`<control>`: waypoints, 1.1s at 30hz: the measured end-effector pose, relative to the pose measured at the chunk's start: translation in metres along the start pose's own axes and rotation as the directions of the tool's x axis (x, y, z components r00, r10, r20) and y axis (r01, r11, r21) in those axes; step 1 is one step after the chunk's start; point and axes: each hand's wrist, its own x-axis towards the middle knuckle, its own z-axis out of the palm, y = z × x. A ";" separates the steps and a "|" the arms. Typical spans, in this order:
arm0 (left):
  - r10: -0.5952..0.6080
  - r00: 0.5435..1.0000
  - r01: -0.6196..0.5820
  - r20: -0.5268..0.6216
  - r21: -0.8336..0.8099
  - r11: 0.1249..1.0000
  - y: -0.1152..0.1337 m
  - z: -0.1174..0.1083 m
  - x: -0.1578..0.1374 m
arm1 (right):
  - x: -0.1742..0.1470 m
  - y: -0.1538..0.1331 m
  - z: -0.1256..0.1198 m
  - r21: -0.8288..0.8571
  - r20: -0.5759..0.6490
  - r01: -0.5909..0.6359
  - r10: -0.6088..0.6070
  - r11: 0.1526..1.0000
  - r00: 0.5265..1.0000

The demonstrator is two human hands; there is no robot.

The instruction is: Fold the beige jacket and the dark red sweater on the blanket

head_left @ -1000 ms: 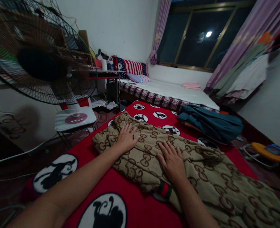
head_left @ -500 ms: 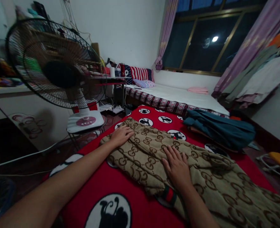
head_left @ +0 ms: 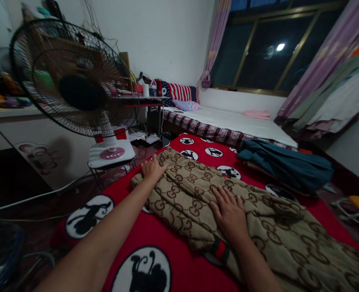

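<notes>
A tan garment [head_left: 194, 182] with a brown double-G pattern lies spread over a red cloth [head_left: 130, 259] printed with black figures in white circles. A green-and-red striped band [head_left: 219, 248] shows on its near edge. My left hand [head_left: 153, 168] rests on the garment's far left end, fingers apart and the thumb pointing right. Flat on the middle of the garment lies my right hand [head_left: 230, 211], its fingers spread. Neither hand holds anything that I can see. The garment's right end runs out of view at the lower right.
A folded dark teal cloth [head_left: 286, 164] lies at the right on the red cloth. On the left, a large fan [head_left: 78, 92] stands on a small seat. A bed [head_left: 228, 117] is beneath the window, and clothes [head_left: 340, 105] hang at the far right.
My left hand has shifted a little to the left, toward the garment's end, and its thumb has spread out. My right hand stays at the same place on the garment.
</notes>
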 end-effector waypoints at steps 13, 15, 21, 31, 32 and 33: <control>-0.050 0.999 0.050 -0.018 0.014 0.999 0.003 -0.003 -0.001 | 0.000 -0.002 0.000 0.001 0.009 -0.012 0.012 1.000 1.000; -0.056 0.998 0.056 -0.011 0.006 0.998 0.003 -0.004 -0.001 | 0.000 -0.001 0.002 0.007 0.011 -0.003 0.003 1.000 1.000; -0.060 0.997 0.061 -0.040 0.032 0.998 0.002 -0.005 -0.003 | 0.001 -0.001 0.000 0.014 0.015 -0.008 0.008 1.000 1.000; -0.060 0.996 0.064 -0.060 0.069 0.996 0.001 -0.007 -0.002 | 0.001 -0.007 -0.005 0.056 -0.012 -0.029 0.029 0.998 0.999; -0.038 0.996 0.043 -0.075 0.057 0.997 0.000 -0.008 -0.002 | 0.001 -0.006 -0.005 0.068 -0.017 -0.029 0.030 0.997 0.999; -0.008 0.996 0.012 -0.092 0.041 0.999 0.000 -0.008 -0.003 | 0.001 -0.006 -0.006 0.084 -0.023 -0.029 0.031 0.996 0.999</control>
